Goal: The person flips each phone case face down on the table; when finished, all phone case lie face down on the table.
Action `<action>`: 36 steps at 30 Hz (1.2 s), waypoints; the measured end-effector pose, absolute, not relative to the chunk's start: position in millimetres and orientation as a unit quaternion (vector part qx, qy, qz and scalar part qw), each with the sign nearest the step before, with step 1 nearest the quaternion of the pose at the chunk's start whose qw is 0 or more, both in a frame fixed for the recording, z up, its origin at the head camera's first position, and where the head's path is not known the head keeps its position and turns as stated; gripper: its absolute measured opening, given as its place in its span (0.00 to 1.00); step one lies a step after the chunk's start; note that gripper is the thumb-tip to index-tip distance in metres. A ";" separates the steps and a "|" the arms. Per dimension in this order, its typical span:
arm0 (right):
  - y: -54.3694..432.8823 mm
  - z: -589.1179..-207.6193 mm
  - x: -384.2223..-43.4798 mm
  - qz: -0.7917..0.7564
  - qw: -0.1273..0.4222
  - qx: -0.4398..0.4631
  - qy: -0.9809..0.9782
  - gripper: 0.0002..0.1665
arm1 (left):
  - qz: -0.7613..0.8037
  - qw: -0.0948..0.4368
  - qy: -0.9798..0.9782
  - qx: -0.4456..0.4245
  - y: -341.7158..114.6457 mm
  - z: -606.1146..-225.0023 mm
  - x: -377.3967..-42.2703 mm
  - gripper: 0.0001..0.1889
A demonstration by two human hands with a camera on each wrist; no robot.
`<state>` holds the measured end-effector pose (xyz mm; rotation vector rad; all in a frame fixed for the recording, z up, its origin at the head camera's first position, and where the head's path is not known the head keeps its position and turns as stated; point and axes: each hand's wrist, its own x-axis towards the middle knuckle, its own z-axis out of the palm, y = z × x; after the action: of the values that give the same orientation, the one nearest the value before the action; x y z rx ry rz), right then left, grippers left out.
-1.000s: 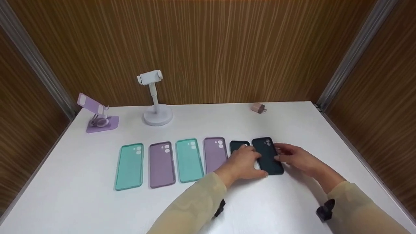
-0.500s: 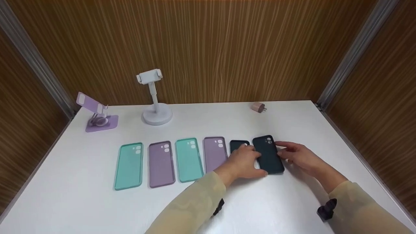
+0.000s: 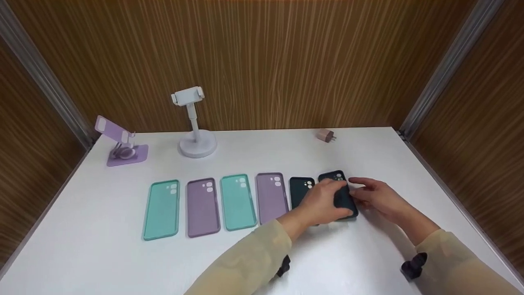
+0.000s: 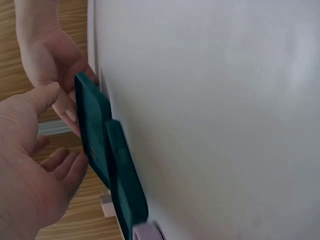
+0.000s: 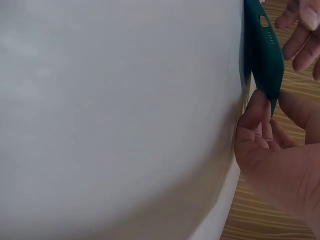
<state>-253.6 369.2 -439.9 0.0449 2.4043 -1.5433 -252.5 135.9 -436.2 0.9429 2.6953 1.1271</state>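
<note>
My right hand [image 3: 378, 198] pinches the right edge of the rightmost dark teal phone case [image 3: 346, 203]; in the right wrist view its thumb and fingers sit on either side of the edge of that phone case [image 5: 267, 57]. Over the same case reaches my left hand [image 3: 321, 203], fingers spread apart and partly covering it. The left wrist view has the left hand [image 4: 30, 155] with its thumb and fingers parted near the case [image 4: 92, 117], nothing gripped. Just left lies a second dark phone case [image 3: 301, 188], partly hidden by the left hand.
Further left in the row lie purple phone cases [image 3: 271, 194] [image 3: 203, 209] and mint green ones [image 3: 238, 203] [image 3: 162, 211]. Behind stand a white phone stand [image 3: 197, 143] and a purple folding stand [image 3: 116, 133]. A pink charger plug [image 3: 325, 135] lies near the back panel.
My left hand has moved right, from the second dark case to over the rightmost one, uncovering more of the former. The rightmost case has shifted slightly away; my right hand's fingers shifted slightly with it.
</note>
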 end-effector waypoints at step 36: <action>350.1 -432.7 -259.6 -0.678 0.170 -0.008 0.715 0.37 | 0.708 0.132 0.693 0.043 147.9 -439.4 -248.5 0.35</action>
<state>-259.6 350.1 -432.7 -0.0230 2.0309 -1.9259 -248.5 147.9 -439.4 0.1245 2.0104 2.0542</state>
